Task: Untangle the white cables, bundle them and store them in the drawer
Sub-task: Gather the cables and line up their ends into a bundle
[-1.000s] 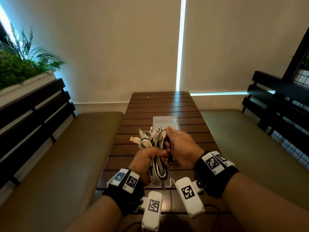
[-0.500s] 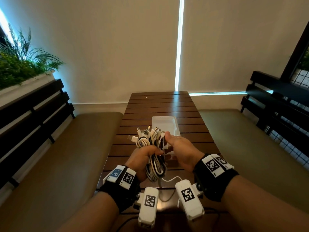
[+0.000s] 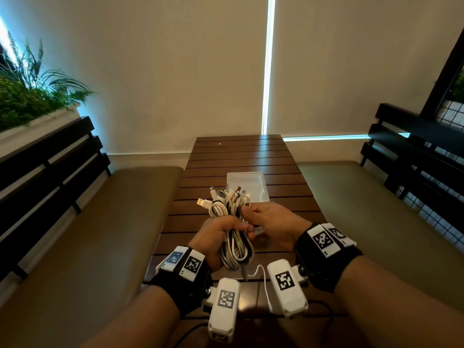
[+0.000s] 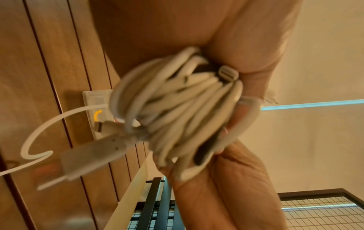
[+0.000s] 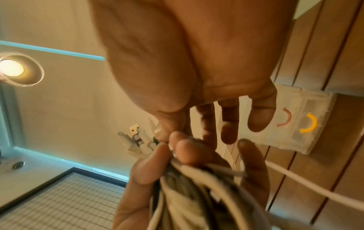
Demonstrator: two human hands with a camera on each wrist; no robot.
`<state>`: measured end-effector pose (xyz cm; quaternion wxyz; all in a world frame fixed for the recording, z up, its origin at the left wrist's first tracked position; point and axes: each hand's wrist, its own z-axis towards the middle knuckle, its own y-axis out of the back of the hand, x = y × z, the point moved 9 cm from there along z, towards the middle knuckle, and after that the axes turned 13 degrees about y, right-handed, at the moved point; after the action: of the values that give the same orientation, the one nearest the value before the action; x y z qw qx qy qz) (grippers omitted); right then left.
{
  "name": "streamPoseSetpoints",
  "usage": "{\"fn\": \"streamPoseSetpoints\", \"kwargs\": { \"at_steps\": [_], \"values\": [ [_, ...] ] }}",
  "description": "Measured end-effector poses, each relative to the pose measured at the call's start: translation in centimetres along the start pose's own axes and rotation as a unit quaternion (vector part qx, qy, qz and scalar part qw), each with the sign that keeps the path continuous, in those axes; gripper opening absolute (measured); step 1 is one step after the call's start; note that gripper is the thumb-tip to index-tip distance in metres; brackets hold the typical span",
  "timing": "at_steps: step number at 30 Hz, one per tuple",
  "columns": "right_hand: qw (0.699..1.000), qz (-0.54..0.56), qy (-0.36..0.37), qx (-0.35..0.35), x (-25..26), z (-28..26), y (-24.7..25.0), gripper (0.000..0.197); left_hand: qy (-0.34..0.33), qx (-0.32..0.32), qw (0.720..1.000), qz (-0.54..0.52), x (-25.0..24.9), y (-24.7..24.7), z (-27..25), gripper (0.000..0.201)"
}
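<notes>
My left hand (image 3: pixel 218 234) grips a coiled bundle of white cables (image 3: pixel 234 244) upright above the table's near end, several plugs (image 3: pixel 226 195) sticking out of its top. My right hand (image 3: pixel 270 221) pinches the bundle's upper right side between thumb and forefinger; its other fingers (image 5: pixel 228 124) are stretched out. In the left wrist view the cable bundle (image 4: pixel 177 105) shows dark bands among its strands, and a USB plug (image 4: pixel 92 153) juts out. One loose cable end (image 3: pixel 265 280) dangles from the bottom. A white open drawer box (image 3: pixel 247 180) lies on the table behind the hands.
The slatted wooden table (image 3: pixel 241 156) runs away from me between two cushioned benches (image 3: pixel 88 234) with dark slatted backs. A planter with green plants (image 3: pixel 27 96) stands on the left. The drawer box (image 5: pixel 295 121) shows orange and red arc marks on its underside.
My right hand has slid off the front of the bundle to its upper right side. The loose cable end now hangs lower. Both hands drifted slightly left.
</notes>
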<state>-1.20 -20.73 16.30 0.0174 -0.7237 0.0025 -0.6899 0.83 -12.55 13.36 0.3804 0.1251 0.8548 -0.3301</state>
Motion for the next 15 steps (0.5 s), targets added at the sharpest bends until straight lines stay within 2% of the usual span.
{"fn": "streamPoseSetpoints", "kwargs": {
  "at_steps": [4, 9, 15],
  "values": [
    [0.986, -0.146, 0.083, -0.026, 2.5, 0.1, 1.7, 0.021, -0.008, 0.017, 1.000, 0.021, 0.2, -0.2, -0.3, 0.027],
    [0.956, -0.184, 0.175, -0.150, 4.3, -0.4, 3.4, 0.020, -0.033, 0.001, 0.999, 0.006, -0.2, -0.2, -0.4, 0.032],
    [0.967, -0.179, 0.143, -0.108, 3.8, 0.3, 2.7, 0.002, -0.024, 0.012, 0.999, 0.024, -0.1, -0.3, -0.9, 0.033]
  ]
}}
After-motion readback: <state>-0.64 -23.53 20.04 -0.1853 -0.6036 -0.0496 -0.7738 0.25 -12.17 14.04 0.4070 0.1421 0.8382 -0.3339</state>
